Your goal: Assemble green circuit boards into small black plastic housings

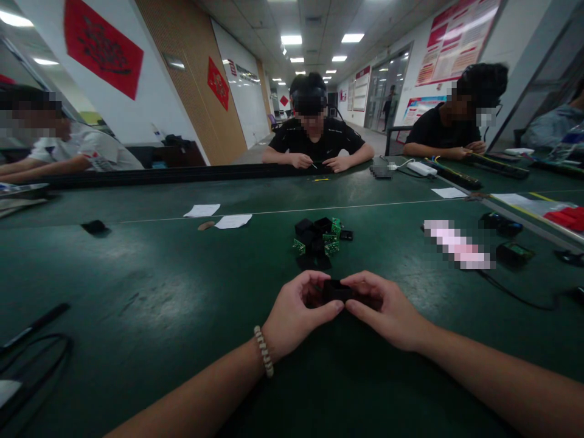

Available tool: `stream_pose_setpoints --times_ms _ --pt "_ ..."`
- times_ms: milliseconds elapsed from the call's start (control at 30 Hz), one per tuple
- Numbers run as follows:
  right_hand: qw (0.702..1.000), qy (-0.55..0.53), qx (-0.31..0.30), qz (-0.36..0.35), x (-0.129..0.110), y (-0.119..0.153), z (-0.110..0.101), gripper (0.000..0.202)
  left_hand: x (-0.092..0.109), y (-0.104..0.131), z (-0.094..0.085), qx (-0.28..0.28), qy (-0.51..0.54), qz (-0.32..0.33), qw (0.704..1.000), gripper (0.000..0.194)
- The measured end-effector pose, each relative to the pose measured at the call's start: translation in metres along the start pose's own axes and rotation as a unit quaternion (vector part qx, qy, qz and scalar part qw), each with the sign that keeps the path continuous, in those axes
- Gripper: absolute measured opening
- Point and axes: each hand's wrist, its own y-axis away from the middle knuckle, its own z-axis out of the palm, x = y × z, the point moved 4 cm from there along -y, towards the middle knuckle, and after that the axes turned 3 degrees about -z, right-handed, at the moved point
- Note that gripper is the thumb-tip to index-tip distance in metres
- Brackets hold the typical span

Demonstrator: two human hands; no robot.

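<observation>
A small black plastic box (336,292) with an open top sits between my two hands, low over the green table. My left hand (306,309), with a beaded bracelet at its wrist, grips the box's left side between thumb and fingers. Closed on the right side is my right hand (385,307), thumb at the front and fingers behind. The fingers hide much of the box. Just beyond lies a pile of black box parts (314,240), with green circuit boards (333,244) among them.
Papers (233,221) and a brown disc (205,225) lie left of the pile. A blurred-out pink item (456,244) and a black cable (515,293) are on the right. A pen-like black object (39,327) lies left. Co-workers sit across the green table (182,340).
</observation>
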Motion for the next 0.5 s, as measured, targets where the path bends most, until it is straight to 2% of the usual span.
stream_pose_setpoints --times_ms 500 --pt "1.000 0.002 0.003 -0.011 0.0024 -0.0001 0.0004 0.026 0.0026 0.0007 0.0010 0.008 0.020 0.000 1.000 0.045"
